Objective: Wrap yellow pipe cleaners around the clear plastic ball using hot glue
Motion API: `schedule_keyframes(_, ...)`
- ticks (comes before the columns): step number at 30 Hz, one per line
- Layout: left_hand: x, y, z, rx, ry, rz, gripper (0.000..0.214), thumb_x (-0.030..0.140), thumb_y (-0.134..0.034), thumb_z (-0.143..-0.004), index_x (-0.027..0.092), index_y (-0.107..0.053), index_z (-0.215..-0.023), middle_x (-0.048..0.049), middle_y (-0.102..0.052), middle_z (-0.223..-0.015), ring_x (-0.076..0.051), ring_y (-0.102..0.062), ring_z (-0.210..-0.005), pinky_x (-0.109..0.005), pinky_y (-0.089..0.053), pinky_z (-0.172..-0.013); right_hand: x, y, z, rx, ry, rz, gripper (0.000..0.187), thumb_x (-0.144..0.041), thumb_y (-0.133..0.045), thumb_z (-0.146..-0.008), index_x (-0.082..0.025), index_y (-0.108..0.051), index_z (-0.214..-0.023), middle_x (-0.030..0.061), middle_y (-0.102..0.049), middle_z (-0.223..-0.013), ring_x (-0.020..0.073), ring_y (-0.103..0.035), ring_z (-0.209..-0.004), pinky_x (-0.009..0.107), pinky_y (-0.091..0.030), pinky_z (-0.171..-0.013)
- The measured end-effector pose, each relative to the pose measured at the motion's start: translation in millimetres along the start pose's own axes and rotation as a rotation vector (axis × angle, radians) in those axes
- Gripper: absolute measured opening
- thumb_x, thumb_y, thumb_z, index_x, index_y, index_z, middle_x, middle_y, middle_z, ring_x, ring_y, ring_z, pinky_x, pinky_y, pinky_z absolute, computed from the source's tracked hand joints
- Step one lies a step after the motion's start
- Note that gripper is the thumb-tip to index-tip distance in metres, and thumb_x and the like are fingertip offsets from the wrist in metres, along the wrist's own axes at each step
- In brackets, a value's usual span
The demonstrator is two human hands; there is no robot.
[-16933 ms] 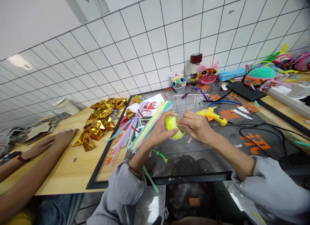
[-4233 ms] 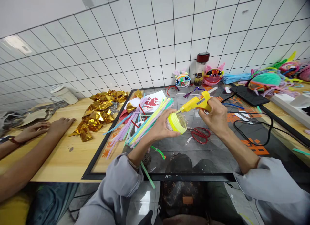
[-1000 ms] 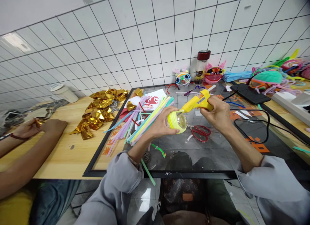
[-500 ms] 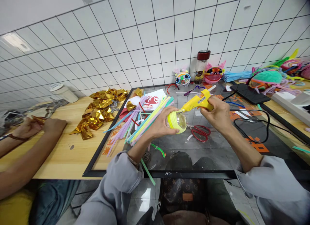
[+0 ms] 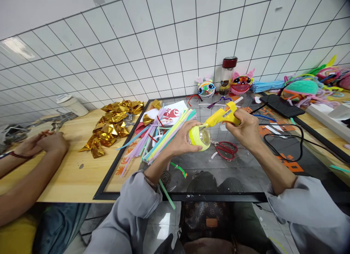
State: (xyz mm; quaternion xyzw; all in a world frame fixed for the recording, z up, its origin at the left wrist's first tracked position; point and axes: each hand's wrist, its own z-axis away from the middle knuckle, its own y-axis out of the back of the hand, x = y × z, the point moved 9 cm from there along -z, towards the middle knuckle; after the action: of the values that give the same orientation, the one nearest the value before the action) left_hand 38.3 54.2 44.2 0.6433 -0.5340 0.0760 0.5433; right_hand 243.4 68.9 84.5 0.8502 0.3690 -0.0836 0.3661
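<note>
My left hand [image 5: 183, 140] grips a clear rounded container [image 5: 205, 137] partly wrapped in yellow pipe cleaners [image 5: 195, 136]. In my right hand [image 5: 245, 127] is a yellow hot glue gun [image 5: 222, 116], fingers wrapped round its handle. The gun's nozzle points left and down at the container's upper edge, at or very near the yellow wrapping; whether it touches I cannot tell. Red-handled scissors [image 5: 226, 150] lie just right of the container. Beside my left hand a bundle of pastel pipe cleaners [image 5: 166, 137] rests on the dark board [image 5: 197, 181].
A co-worker's hands [image 5: 46, 143] are at the left, near gold foil pieces [image 5: 109, 126]. Along the wall stand two decorated animal faces [image 5: 206, 89] and a bottle [image 5: 226, 77]. A black cable [image 5: 302, 137] loops at the right, below a phone [image 5: 283, 105].
The glue gun and my right hand have shifted very slightly; the container stays in my left hand. The co-worker's hands have moved a little left and come together.
</note>
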Motion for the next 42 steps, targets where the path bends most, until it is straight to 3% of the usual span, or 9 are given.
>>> schedule_keyframes(7, -1, -0.2, 0, -0.001, 0.021, 0.008, 0.077, 0.033, -0.085, -0.063, 0.021, -0.054, -0.133, -0.0126, -0.055, -0.142, -0.035, -0.051, -0.136, -0.056, -0.035, -0.120, 1, -5, 0, -0.051, -0.064, -0.049, 0.028, -0.025, -0.061, -0.065, -0.025, -0.035, -0.056, -0.0025, -0.044, -0.057, 0.0138, -0.040, -0.053, 0.031, -0.030, -0.054)
schedule_keyframes(12, -3, -0.2, 0, 0.014, 0.034, -0.003, 0.079, 0.033, -0.086, -0.061, 0.021, -0.054, -0.133, -0.0121, -0.056, -0.141, -0.034, -0.052, -0.135, -0.055, -0.036, -0.119, 34, -7, 1, -0.076, -0.389, 0.028, 0.025, -0.029, -0.065, -0.062, -0.025, -0.041, -0.056, -0.0041, -0.042, -0.052, 0.0128, -0.038, -0.049, 0.029, -0.028, -0.051)
schedule_keyframes(16, -5, 0.0, 0, 0.031, 0.050, 0.003, 0.078, 0.032, -0.085, -0.060, 0.022, -0.055, -0.132, -0.0109, -0.057, -0.140, -0.034, -0.053, -0.133, -0.054, -0.037, -0.118, 57, -12, 8, -0.226, -0.541, 0.245, 0.016, -0.034, -0.065, -0.070, -0.020, -0.057, -0.071, 0.0020, -0.058, -0.065, 0.0171, -0.050, -0.058, 0.029, -0.032, -0.055)
schedule_keyframes(20, -6, 0.9, 1, 0.030, 0.083, 0.007, 0.077, 0.031, -0.083, -0.059, 0.019, -0.055, -0.131, -0.0114, -0.057, -0.139, -0.034, -0.053, -0.133, -0.053, -0.037, -0.118, 63, -29, 15, -0.396, -0.489, 0.434, 0.032, -0.037, -0.064, -0.079, -0.012, -0.069, -0.097, 0.0151, -0.070, -0.098, 0.0259, -0.064, -0.086, 0.030, -0.041, -0.066)
schedule_keyframes(24, -5, 0.7, 1, -0.004, 0.121, 0.018, 0.077, 0.030, -0.081, -0.060, 0.017, -0.055, -0.131, -0.0125, -0.056, -0.141, -0.034, -0.054, -0.131, -0.052, -0.037, -0.118, 72, -48, 28, -0.562, -0.505, 0.526, 0.042, -0.039, -0.061, -0.086, -0.008, -0.068, -0.112, 0.0180, -0.072, -0.105, 0.0287, -0.067, -0.093, 0.032, -0.044, -0.071)
schedule_keyframes(28, 0, -0.4, 1, -0.030, 0.104, 0.013, 0.075, 0.028, -0.081, -0.060, 0.016, -0.056, -0.129, -0.0127, -0.057, -0.140, -0.033, -0.054, -0.131, -0.050, -0.038, -0.118, 72, -56, 32, -0.586, -0.432, 0.570, 0.042, -0.037, -0.059, -0.091, -0.004, -0.068, -0.115, 0.0233, -0.070, -0.114, 0.0324, -0.065, -0.104, 0.036, -0.046, -0.082)
schedule_keyframes(31, 3, -2.2, 0, -0.046, 0.067, -0.003, 0.074, 0.030, -0.083, -0.060, 0.019, -0.057, -0.129, -0.0119, -0.058, -0.138, -0.033, -0.054, -0.131, -0.053, -0.038, -0.118, 65, -47, 27, -0.455, -0.352, 0.562, 0.039, -0.039, -0.058, -0.091, -0.007, -0.070, -0.111, 0.0235, -0.068, -0.115, 0.0363, -0.062, -0.108, 0.043, -0.047, -0.085)
schedule_keyframes(36, 7, -3.3, 0, -0.040, 0.031, -0.026, 0.075, 0.030, -0.084, -0.061, 0.021, -0.057, -0.130, -0.0122, -0.058, -0.139, -0.034, -0.055, -0.131, -0.055, -0.038, -0.118, -5, -10, 12, 0.024, 0.097, 0.051, 0.027, -0.033, -0.051, -0.098, -0.015, -0.070, -0.104, 0.0100, -0.069, -0.086, 0.0222, -0.064, -0.079, 0.036, -0.051, -0.075)
schedule_keyframes(42, 13, -4.2, 1, -0.008, -0.018, -0.037, 0.074, 0.030, -0.084, -0.061, 0.018, -0.057, -0.129, -0.0136, -0.058, -0.136, -0.033, -0.055, -0.130, -0.054, -0.039, -0.117, -66, -4, 26, 0.086, 0.408, -0.135, 0.021, -0.027, -0.061, -0.095, -0.018, -0.068, -0.112, 0.0076, -0.067, -0.087, 0.0192, -0.064, -0.077, 0.032, -0.052, -0.067)
